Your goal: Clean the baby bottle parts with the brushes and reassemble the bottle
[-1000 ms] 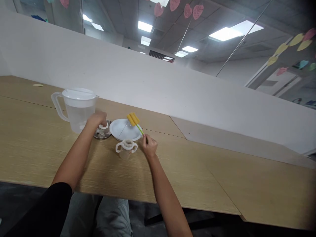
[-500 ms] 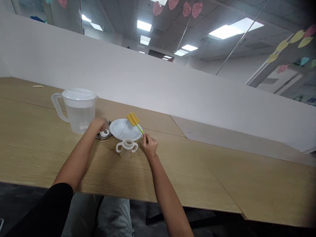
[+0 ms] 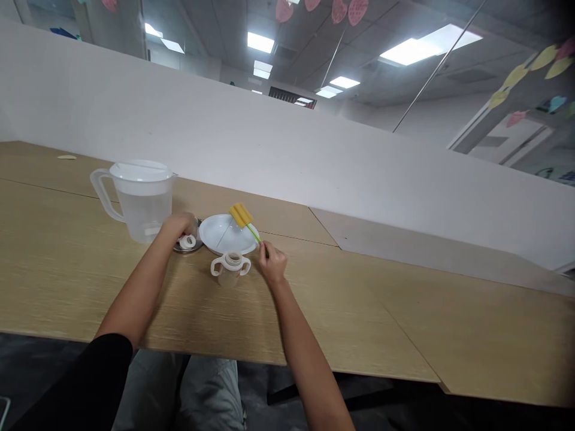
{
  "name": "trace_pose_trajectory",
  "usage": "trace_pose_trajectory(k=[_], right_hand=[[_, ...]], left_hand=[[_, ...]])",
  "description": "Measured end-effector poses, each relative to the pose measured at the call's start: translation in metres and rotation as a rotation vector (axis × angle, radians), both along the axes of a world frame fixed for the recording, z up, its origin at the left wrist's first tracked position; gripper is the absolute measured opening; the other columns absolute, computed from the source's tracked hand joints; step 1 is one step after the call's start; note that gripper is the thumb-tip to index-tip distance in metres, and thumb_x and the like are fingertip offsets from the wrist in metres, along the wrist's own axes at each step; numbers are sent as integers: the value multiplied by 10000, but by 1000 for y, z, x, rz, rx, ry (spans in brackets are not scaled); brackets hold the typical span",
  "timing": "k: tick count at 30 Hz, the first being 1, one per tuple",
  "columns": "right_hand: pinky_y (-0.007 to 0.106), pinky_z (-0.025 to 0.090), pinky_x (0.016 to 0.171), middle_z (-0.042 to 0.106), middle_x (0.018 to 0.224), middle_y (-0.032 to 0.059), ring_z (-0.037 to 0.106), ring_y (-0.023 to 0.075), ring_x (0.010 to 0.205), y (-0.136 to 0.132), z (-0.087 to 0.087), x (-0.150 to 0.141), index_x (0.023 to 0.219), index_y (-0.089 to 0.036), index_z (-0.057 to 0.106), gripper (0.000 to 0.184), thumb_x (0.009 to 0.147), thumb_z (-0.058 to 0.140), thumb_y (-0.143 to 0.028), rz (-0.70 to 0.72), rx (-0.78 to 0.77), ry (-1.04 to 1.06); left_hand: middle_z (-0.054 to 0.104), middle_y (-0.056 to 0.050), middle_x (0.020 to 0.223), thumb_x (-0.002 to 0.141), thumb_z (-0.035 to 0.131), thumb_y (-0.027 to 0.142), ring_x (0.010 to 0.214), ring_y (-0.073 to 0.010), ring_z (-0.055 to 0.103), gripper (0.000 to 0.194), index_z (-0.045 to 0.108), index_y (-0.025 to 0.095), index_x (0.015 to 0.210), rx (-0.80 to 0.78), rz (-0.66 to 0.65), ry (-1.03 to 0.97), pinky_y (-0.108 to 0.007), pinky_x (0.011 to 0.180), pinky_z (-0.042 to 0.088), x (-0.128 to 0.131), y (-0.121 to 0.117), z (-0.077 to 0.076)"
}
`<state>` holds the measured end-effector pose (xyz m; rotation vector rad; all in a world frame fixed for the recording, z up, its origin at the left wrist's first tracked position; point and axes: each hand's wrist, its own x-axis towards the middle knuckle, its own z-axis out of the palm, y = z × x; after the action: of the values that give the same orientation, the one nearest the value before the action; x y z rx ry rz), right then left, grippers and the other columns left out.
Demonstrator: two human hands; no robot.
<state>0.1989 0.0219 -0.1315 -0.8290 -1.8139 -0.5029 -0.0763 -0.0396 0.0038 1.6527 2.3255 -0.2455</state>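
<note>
My right hand (image 3: 272, 262) is closed on the green handle of a yellow sponge brush (image 3: 241, 215), whose head rests over the white plate (image 3: 224, 237). A small clear two-handled cup (image 3: 230, 268) stands just in front of the plate, left of that hand. My left hand (image 3: 177, 225) hovers with curled fingers over a small metal dish (image 3: 191, 245) holding a white ring-shaped part (image 3: 187, 242); I cannot make out whether those fingers hold anything. A clear lidded pitcher (image 3: 142, 197) with water stands to the left of that hand.
The wooden table (image 3: 359, 311) runs wide to the right and left. A white partition wall (image 3: 314, 161) rises along its far edge. The table's near edge lies close above my lap (image 3: 197, 389).
My left hand has lowered the white ring part onto the metal dish and drawn back slightly left. The right hand and brush have stayed in place.
</note>
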Motion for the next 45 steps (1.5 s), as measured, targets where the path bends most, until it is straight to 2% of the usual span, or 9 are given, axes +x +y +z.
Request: trace_pose_trajectory(k=[11, 17, 23, 28, 31, 33, 35, 39, 45], right_hand=[[226, 321, 505, 633, 539, 19, 526, 90, 450, -1, 2, 0, 833, -143, 677, 357, 978, 382, -282, -3, -29, -16], [226, 313, 494, 618, 522, 14, 522, 90, 444, -1, 1, -1, 822, -148, 678, 353, 977, 389, -278, -2, -17, -19], [226, 314, 493, 614, 521, 14, 518, 92, 445, -1, 1, -1, 827, -153, 678, 357, 977, 383, -287, -18, -38, -30], [226, 315, 496, 620, 523, 14, 522, 91, 444, -1, 2, -1, 822, -153, 678, 359, 977, 383, -283, -13, -26, -22], [222, 323, 500, 622, 530, 12, 531, 88, 452, -1, 3, -2, 822, -154, 676, 345, 975, 391, -275, -10, -31, -23], [221, 325, 497, 620, 534, 15, 535, 92, 461, -1, 3, -2, 826, -154, 675, 338, 971, 393, -272, -10, -48, -19], [221, 327, 494, 620, 540, 17, 536, 95, 466, 0, 3, -1, 832, -155, 674, 336, 968, 389, -271, -19, -69, -3], [216, 344, 502, 639, 565, 23, 547, 96, 473, 0, 5, -1, 836, -154, 670, 340, 968, 382, -276, -35, -100, 33], [214, 349, 506, 652, 579, 33, 566, 98, 488, 1, 6, 0, 841, -149, 664, 346, 973, 375, -286, -28, -96, 41]], left_hand=[[708, -138, 662, 548, 779, 216, 753, -271, 688, 171, 717, 130, 683, 27, -4, 19, -290, 701, 499, 0, -3, 3], [745, -132, 812, 523, 763, 195, 883, -278, 681, 272, 755, 179, 794, 36, -11, 42, -275, 737, 487, -5, -1, 0], [747, -131, 862, 549, 710, 189, 835, -264, 686, 253, 763, 183, 796, 37, -17, 46, -268, 711, 484, -7, 3, -6], [718, -210, 983, 627, 645, 217, 900, -294, 669, 258, 749, 104, 834, 111, -38, 98, -283, 719, 472, -6, -1, 12], [703, -176, 1078, 755, 529, 279, 925, -265, 657, 335, 725, 110, 968, 173, -127, 83, -274, 726, 454, 6, -13, 33], [708, -104, 1094, 815, 475, 384, 929, -228, 649, 393, 705, 164, 1045, 201, -293, -30, -251, 741, 439, 21, -23, 44], [695, -69, 1137, 772, 523, 535, 981, -229, 633, 506, 680, 208, 1124, 189, -446, -161, -242, 777, 431, 39, -32, 48], [670, -73, 1173, 536, 731, 581, 1023, -259, 618, 760, 635, 240, 1208, 132, -551, -184, -249, 793, 427, 77, -40, 37], [673, -82, 1101, 449, 826, 385, 990, -266, 622, 642, 663, 194, 1039, 48, -627, 10, -253, 730, 438, 112, -39, 14]])
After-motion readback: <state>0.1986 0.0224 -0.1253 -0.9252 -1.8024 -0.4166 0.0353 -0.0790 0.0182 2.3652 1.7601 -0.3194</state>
